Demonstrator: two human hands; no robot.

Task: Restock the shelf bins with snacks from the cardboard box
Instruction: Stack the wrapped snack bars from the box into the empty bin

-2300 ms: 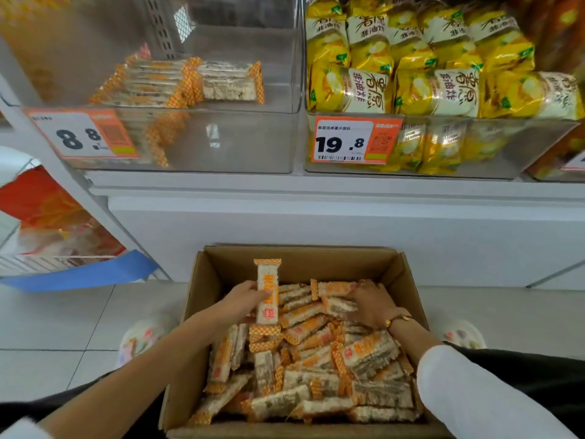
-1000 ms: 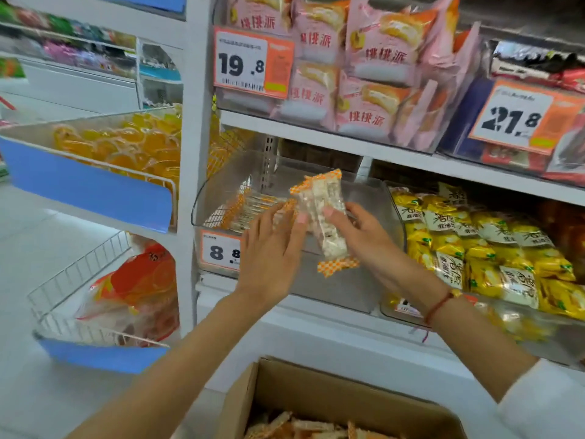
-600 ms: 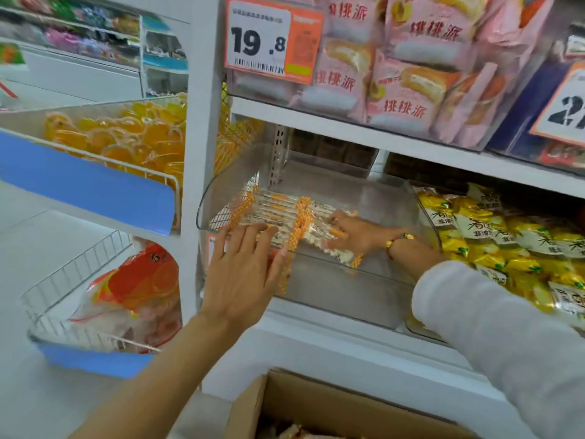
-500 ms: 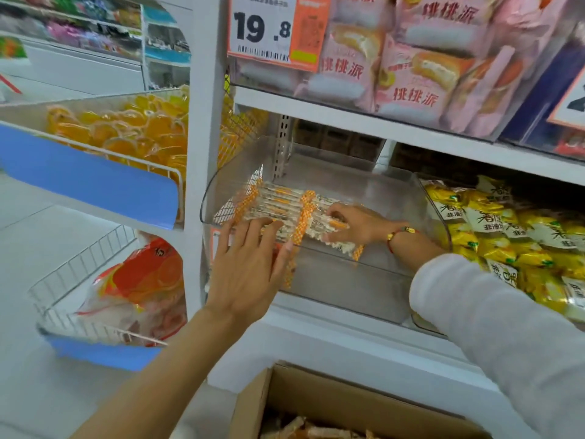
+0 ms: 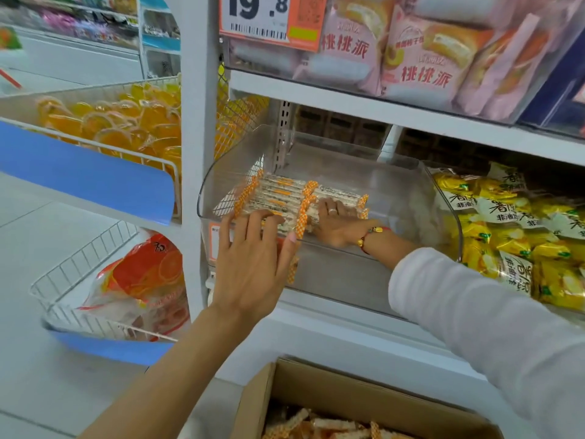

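Closest to the viewer, at the bottom edge, an open cardboard box (image 5: pixel 319 388) sits on the floor with orange-and-white wrapped snack bars (image 5: pixel 316 427) heaped inside. Above it, two bare forearms reach up toward a white store shelf. The left hand (image 5: pixel 253 264) is spread flat, fingers straight, against the front wall of a clear plastic bin (image 5: pixel 348 274), holding nothing. The right hand (image 5: pixel 335 224), wearing a ring and a red-and-gold bracelet (image 5: pixel 370 234), reaches over the front wall into the bin, its flat fingers resting on a row of snack bars (image 5: pixel 285 198) lined up along the bin's left side; it is not gripping any. To the right, a neighbouring bin holds yellow packets (image 5: pixel 519 229). To the left, wire baskets with blue fronts hold orange jelly cups (image 5: pixel 110 122) and, lower down, an orange bag (image 5: pixel 142 280). On the shelf above sit pink pastry packs (image 5: pixel 421 55) behind an orange price tag (image 5: pixel 272 17) reading 19.8.
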